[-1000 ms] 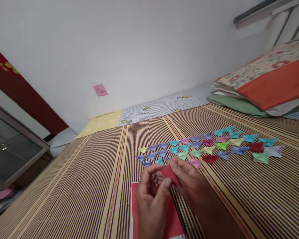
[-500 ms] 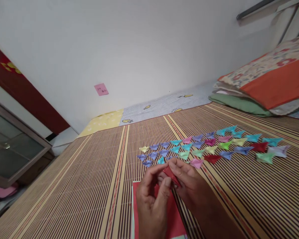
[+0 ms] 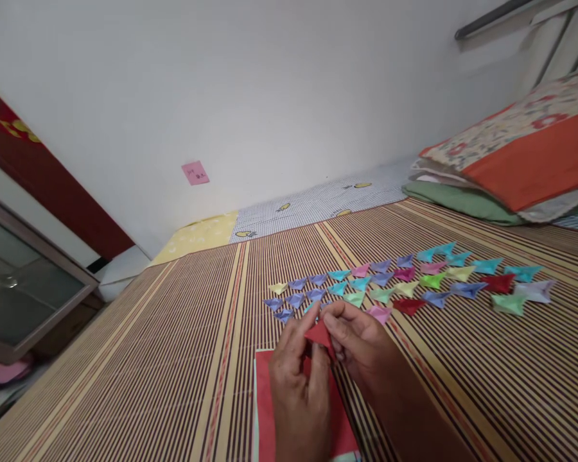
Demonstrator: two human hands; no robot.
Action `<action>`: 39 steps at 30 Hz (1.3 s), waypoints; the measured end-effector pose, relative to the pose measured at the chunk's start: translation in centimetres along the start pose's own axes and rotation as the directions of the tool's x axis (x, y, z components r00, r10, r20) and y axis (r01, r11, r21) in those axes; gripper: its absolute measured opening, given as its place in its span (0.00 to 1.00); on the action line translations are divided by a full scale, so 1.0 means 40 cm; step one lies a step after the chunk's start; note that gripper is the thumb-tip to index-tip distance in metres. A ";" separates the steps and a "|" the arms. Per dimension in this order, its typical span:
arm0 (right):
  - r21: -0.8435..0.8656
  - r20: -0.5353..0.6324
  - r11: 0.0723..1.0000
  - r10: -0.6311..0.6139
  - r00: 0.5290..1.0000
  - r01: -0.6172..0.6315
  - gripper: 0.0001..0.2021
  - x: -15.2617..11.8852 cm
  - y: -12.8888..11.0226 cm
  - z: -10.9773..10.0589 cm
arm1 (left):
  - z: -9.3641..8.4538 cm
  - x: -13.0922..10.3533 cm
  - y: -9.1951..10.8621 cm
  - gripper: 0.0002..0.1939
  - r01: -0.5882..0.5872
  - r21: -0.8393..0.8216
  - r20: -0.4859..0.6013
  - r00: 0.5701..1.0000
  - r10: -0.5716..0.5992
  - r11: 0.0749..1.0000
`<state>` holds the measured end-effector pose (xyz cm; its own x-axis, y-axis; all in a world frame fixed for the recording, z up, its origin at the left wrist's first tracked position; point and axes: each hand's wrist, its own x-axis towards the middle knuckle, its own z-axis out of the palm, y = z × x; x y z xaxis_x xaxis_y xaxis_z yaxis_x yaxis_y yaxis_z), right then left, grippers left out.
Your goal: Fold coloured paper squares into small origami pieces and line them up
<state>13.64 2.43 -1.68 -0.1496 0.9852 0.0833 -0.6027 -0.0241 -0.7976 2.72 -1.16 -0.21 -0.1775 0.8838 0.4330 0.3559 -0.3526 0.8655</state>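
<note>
A small folded red paper (image 3: 320, 334) is held between my two hands, above a stack of red paper sheets (image 3: 266, 398). My left hand (image 3: 299, 378) pinches its left side between thumb and fingers. On the right side, my right hand (image 3: 359, 340) grips the paper with thumb and forefinger. Behind the hands, several small folded paper boats stand in rows on the striped mat (image 3: 173, 359), among them a dark red one (image 3: 408, 306), a bright green one (image 3: 432, 280) and a pink one (image 3: 379, 314). My hands partly cover the nearest row.
Folded bedding with an orange and floral cover (image 3: 525, 160) lies at the right back. A white wall (image 3: 289, 96) with a pink note (image 3: 195, 172) rises behind the mat. At the left stands a glass-fronted cabinet (image 3: 24, 282).
The red paper has turned between my fingers and now shows a flat triangular face. My left hand has shifted slightly right, its fingers straighter.
</note>
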 end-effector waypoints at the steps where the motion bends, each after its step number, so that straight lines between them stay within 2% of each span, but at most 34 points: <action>1: -0.015 0.001 1.000 -0.018 1.000 0.018 0.16 0.000 -0.001 0.002 | 0.000 0.001 0.004 0.21 -0.009 -0.003 0.001 1.000 0.009 1.000; 6: -0.189 -0.014 0.971 -0.153 0.988 0.147 0.10 -0.008 -0.014 0.022 | -0.010 0.008 0.007 0.24 -0.039 -0.010 -0.074 0.996 0.038 0.999; 11: -0.445 0.040 0.866 -0.237 0.971 0.230 0.06 -0.025 -0.031 0.035 | -0.016 0.010 0.000 0.26 -0.137 0.094 -0.122 0.981 0.148 0.986; 13: -0.424 0.056 0.874 -0.235 0.970 0.236 0.04 -0.026 -0.032 0.036 | -0.013 0.010 0.004 0.26 -0.179 0.116 -0.128 0.973 0.194 0.977; 15: -0.359 0.013 0.911 -0.211 0.977 0.202 0.04 -0.026 -0.029 0.037 | -0.009 0.010 0.008 0.26 -0.179 0.083 -0.119 0.975 0.189 0.980; 18: -0.291 -0.074 0.943 -0.189 0.979 0.160 0.06 -0.025 -0.025 0.036 | -0.007 0.011 0.009 0.24 -0.088 -0.065 -0.069 0.994 0.084 0.994; 21: -0.259 -0.072 0.952 -0.186 0.980 0.162 0.06 -0.025 -0.026 0.034 | -0.010 0.012 0.002 0.19 -0.025 -0.169 -0.060 0.998 0.015 0.985; 25: -0.282 -0.038 0.947 -0.168 0.985 0.151 0.04 -0.021 -0.028 0.035 | -0.012 0.009 0.000 0.18 -0.069 -0.112 -0.096 0.994 0.058 0.991; 28: -0.213 -0.072 0.966 -0.163 0.984 0.144 0.08 -0.017 -0.024 0.038 | -0.010 0.005 0.003 0.17 -0.118 -0.052 -0.069 0.991 0.115 0.992; 30: -0.160 -0.081 0.978 -0.151 0.985 0.137 0.10 -0.014 -0.023 0.038 | -0.011 0.004 0.005 0.19 -0.084 -0.067 -0.061 0.995 0.080 0.994; 33: -0.119 -0.054 0.987 -0.118 0.992 0.111 0.09 -0.013 -0.024 0.032 | -0.015 0.007 0.007 0.22 0.076 -0.186 -0.047 0.995 -0.087 0.980; 36: -0.152 -0.043 0.981 -0.127 0.991 0.119 0.07 -0.011 -0.025 0.019 | -0.016 0.013 0.011 0.15 0.219 -0.287 0.027 0.975 -0.221 0.933; 39: -0.170 -0.038 0.979 -0.121 0.992 0.113 0.08 -0.008 -0.023 0.008 | -0.011 0.015 0.012 0.10 0.269 -0.323 0.077 0.963 -0.259 0.907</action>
<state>13.99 2.06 -0.79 -0.0462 0.9866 0.1564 -0.4735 0.1163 -0.8731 2.38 -0.92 0.60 -0.1923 0.9658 0.1738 -0.0210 -0.1811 0.9832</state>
